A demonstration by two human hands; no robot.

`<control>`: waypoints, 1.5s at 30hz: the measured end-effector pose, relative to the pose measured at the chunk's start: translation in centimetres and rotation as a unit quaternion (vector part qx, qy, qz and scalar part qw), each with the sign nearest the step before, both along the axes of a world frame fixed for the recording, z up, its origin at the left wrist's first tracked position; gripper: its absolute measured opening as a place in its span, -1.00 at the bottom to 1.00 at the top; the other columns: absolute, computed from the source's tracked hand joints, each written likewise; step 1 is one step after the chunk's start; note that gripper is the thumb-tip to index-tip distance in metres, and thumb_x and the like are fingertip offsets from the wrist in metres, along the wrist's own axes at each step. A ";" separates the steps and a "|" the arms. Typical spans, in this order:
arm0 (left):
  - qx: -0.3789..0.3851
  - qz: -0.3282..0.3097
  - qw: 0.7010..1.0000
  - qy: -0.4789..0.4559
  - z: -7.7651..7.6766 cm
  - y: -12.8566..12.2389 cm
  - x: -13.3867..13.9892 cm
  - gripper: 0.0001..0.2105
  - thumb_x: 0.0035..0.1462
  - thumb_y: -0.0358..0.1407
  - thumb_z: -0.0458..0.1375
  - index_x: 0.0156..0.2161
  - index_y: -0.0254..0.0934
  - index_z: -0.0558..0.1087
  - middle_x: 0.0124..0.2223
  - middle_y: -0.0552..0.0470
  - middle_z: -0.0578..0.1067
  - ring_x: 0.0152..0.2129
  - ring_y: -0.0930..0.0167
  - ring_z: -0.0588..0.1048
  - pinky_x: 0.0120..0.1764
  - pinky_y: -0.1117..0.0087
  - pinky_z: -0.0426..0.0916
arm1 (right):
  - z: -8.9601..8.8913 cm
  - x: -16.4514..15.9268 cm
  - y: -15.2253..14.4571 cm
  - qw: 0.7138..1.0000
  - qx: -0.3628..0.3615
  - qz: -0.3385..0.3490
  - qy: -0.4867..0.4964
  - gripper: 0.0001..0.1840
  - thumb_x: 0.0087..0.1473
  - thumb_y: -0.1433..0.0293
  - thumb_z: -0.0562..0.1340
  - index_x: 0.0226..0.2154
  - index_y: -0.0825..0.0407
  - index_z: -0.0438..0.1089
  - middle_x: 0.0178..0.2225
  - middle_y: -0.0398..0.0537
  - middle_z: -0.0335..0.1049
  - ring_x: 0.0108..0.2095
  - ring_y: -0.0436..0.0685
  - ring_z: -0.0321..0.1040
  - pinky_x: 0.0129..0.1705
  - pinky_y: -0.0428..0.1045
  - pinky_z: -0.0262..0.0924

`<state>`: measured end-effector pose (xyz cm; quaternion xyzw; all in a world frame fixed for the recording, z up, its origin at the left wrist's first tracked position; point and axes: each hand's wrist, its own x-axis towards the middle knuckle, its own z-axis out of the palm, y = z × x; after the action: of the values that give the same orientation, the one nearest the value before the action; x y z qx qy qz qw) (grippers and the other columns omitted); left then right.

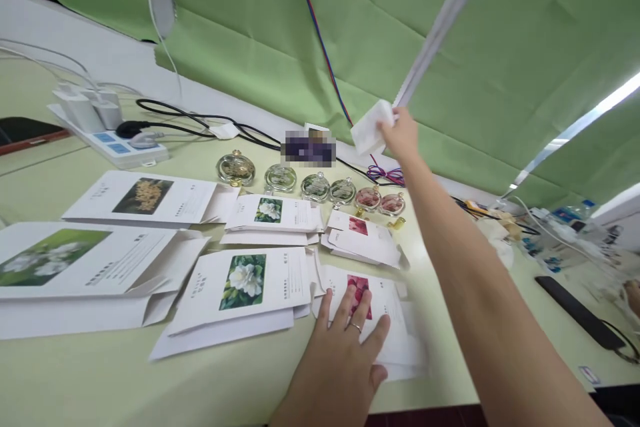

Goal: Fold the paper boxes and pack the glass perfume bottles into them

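My left hand [345, 347], a ring on one finger, lies with its fingers spread on a flat white carton with a pink flower picture [395, 310]. My right hand [401, 135] is stretched out to the back of the table, closed on a white block [369, 128]; I cannot tell whether it is a small box or foam. Below it stands a row of round glass bottles, among them a pink one [369, 198], a green one [280, 178] and an amber one [236, 167]. A white-flower carton [290, 280] lies left of my left hand.
More flattened cartons, including an orange-flower one [185, 200] and a large white-flower one [125, 260], cover the left side. A power strip [125, 150] with black cables sits behind them. Green cloth [250, 20] hangs at the back. A black bar-shaped device [580, 312] lies far right.
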<state>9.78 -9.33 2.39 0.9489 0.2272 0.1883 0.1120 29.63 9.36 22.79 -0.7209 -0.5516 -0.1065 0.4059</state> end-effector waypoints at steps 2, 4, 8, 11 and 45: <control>0.025 0.009 1.000 -0.015 -0.2 0.0 0.1 -0.51 0.30 0.02 -0.04 0.24 -0.09 0.31 0.28 -0.19 0.30 0.21 -0.02 0.30 0.12 -0.27 0.20 | 1.5 3.0 -4.3 0.998 0.063 0.011 0.001 -0.52 0.38 0.20 -0.07 0.04 0.16 0.37 -0.02 -0.04 0.36 0.00 0.19 0.38 0.03 0.15 0.25; 0.053 0.020 0.998 -0.032 -0.6 0.1 0.3 -0.54 0.30 -0.01 -0.02 0.21 -0.11 0.35 0.24 -0.16 0.37 0.16 0.00 0.36 0.10 -0.24 0.22 | 1.0 5.3 -10.0 0.991 0.134 0.023 0.019 -0.57 0.19 0.22 0.19 0.04 0.08 0.39 -0.21 -0.16 0.39 -0.09 0.14 0.41 -0.03 0.04 0.22; 0.118 0.039 0.989 -0.079 -1.3 0.4 0.4 -0.64 0.33 -0.20 -0.02 0.16 -0.18 0.39 0.19 -0.09 0.45 0.11 0.08 0.43 0.11 -0.11 0.20 | -6.3 6.6 -21.4 0.945 0.308 -0.007 0.113 -0.49 0.02 0.15 0.33 0.02 -0.09 0.31 -0.33 -0.22 0.27 -0.42 -0.01 0.29 -0.35 -0.07 0.22; 0.163 0.044 0.979 -0.112 -1.4 0.5 0.3 -0.64 0.32 -0.38 -0.07 0.15 -0.24 0.38 0.16 -0.04 0.47 0.09 0.14 0.45 0.12 -0.01 0.15 | -13.4 5.6 -27.0 0.928 0.314 -0.015 0.200 -0.46 -0.10 0.18 0.44 -0.08 -0.05 0.32 -0.31 -0.18 0.35 -0.45 -0.01 0.32 -0.42 -0.10 0.21; -0.248 -0.049 0.956 -0.147 8.1 -2.1 10.9 -0.63 0.33 -0.22 -0.07 0.16 -0.15 0.36 0.07 -0.16 0.34 -0.12 0.24 0.47 -0.07 0.07 0.41 | -18.2 4.3 -29.7 0.956 0.179 0.056 0.226 -0.75 0.10 0.17 0.31 -0.16 -0.13 0.46 -0.15 -0.04 0.42 -0.11 0.21 0.40 -0.11 0.09 0.32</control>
<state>20.68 -11.40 10.51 0.8635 0.2007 0.2574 0.3846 33.89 -20.30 4.64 -0.6095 -0.4567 -0.0148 0.6478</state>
